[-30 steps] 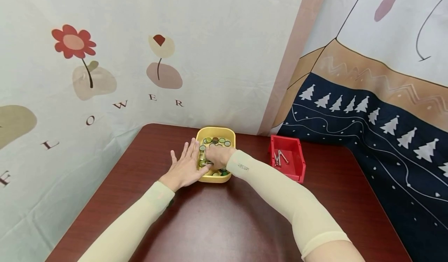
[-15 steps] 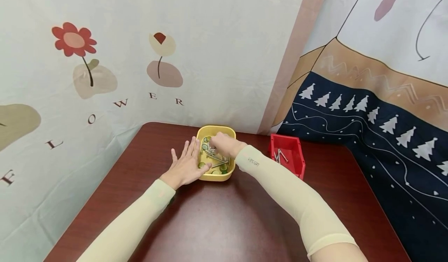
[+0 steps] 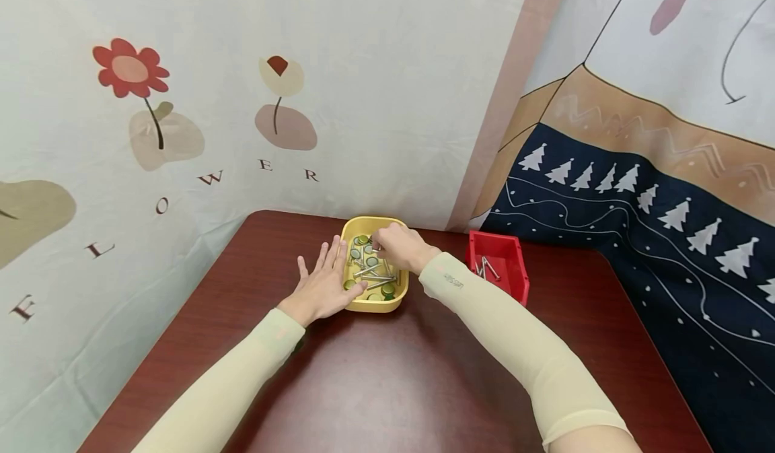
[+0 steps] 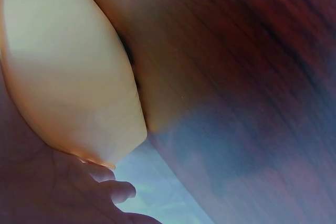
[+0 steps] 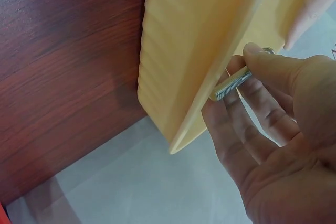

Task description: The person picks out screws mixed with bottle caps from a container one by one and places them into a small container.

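Note:
A yellow plastic box (image 3: 372,307) stands near the back of the table, holding several bottle caps (image 3: 388,290) and several long metal bolts (image 3: 380,283). My left hand (image 3: 321,283) lies along the box's left side with its fingers straight and spread. Over the box's right part, my right hand (image 3: 401,246) pinches a threaded bolt (image 5: 233,85) between thumb and fingers, as the right wrist view shows. In the left wrist view the box wall (image 4: 73,77) fills the left side, with part of the left hand (image 4: 58,192) beneath it.
A red plastic bin (image 3: 514,264) with several bolts (image 3: 492,268) stands to the right of the yellow box. Behind the brown table (image 3: 363,386) hangs a printed cloth (image 3: 387,103).
My right hand has lifted from the middle of the box toward its back right and now holds a bolt, uncovering caps and bolts below. The left hand stays almost still.

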Demonstrator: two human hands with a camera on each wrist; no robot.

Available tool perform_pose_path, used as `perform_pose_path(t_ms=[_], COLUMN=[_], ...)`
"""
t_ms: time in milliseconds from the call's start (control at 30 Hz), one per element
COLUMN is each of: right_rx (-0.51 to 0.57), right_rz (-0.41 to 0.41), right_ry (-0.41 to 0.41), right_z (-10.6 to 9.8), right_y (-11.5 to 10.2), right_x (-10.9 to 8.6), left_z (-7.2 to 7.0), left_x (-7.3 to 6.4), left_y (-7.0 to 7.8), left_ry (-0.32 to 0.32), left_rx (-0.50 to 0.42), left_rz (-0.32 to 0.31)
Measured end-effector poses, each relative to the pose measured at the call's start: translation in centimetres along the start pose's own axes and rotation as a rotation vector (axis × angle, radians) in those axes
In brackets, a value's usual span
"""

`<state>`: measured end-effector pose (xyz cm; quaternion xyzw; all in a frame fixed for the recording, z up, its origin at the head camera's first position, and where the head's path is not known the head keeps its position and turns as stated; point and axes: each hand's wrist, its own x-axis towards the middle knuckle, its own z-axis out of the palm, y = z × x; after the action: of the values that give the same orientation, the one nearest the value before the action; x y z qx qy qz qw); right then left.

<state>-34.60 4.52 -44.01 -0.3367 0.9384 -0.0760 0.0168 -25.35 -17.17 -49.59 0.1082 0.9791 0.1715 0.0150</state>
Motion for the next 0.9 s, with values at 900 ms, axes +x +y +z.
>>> perform_pose_path(t_ms=[900], right_rx=[0.34], right_rz=[0.01], right_ry=[0.052], right_z=[-1.1], right_y=[1.3], right_x=[-2.3], left_z=[-0.2], left_x=[-0.1], left_y=[0.2], left_ry=[-0.026], left_rx=[0.002], left_rz=[-0.012])
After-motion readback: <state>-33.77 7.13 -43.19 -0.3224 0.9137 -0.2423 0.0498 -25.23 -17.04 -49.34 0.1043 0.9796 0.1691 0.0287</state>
